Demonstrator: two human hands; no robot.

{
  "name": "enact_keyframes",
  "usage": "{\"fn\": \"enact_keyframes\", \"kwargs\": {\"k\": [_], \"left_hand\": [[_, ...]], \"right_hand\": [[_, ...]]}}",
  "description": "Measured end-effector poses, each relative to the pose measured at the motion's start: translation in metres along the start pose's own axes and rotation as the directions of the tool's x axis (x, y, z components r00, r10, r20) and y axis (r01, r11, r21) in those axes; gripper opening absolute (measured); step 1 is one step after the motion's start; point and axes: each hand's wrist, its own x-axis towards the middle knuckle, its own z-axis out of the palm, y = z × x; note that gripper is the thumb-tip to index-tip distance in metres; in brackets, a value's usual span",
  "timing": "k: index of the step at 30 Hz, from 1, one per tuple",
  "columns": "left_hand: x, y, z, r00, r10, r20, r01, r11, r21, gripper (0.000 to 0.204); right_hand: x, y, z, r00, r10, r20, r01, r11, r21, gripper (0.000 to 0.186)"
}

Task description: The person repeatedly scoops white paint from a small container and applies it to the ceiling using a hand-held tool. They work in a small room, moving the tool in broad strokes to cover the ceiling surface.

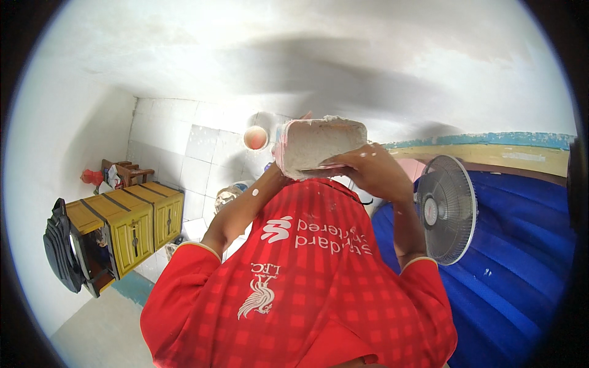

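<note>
In front of my chest is a rectangular tub (325,138), its inside and rim coated with a whitish paste like plaster or putty. My left hand (280,174) supports it from the left and below; the tub hides most of that hand, and only fingertips show past the far rim. At the near right corner, my right hand (374,168) grips the rim, with its thumb and fingers bent over the edge. Whether it also holds a thin tool there cannot be made out. White splashes dot my left forearm (245,205).
A whitish wall (343,49) rises ahead. A round bucket (255,138) stands on the tiled floor (196,168). To the left are a yellow cabinet (132,224) and a black backpack (61,245). A fan (445,208) and blue mattress (515,245) lie to the right.
</note>
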Motion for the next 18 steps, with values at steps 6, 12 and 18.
{"fn": "enact_keyframes", "kwargs": {"k": [6,12,18], "left_hand": [[0.018,-0.011,-0.04,0.901,0.206,0.382,-0.308,0.923,0.23,0.055],[0.038,-0.019,-0.064,0.673,0.287,0.682,-0.428,0.903,0.042,0.051],[-0.004,-0.011,-0.026,0.993,0.099,0.062,-0.106,0.987,0.124,0.051]], "right_hand": [[0.0,0.007,-0.004,0.993,0.117,-0.01,-0.115,0.989,0.095,0.02],[-0.004,0.018,-0.013,0.999,-0.032,0.033,0.023,0.969,0.245,0.02],[-0.039,0.074,-0.01,0.931,0.344,-0.121,-0.071,0.496,0.865,0.023]]}}
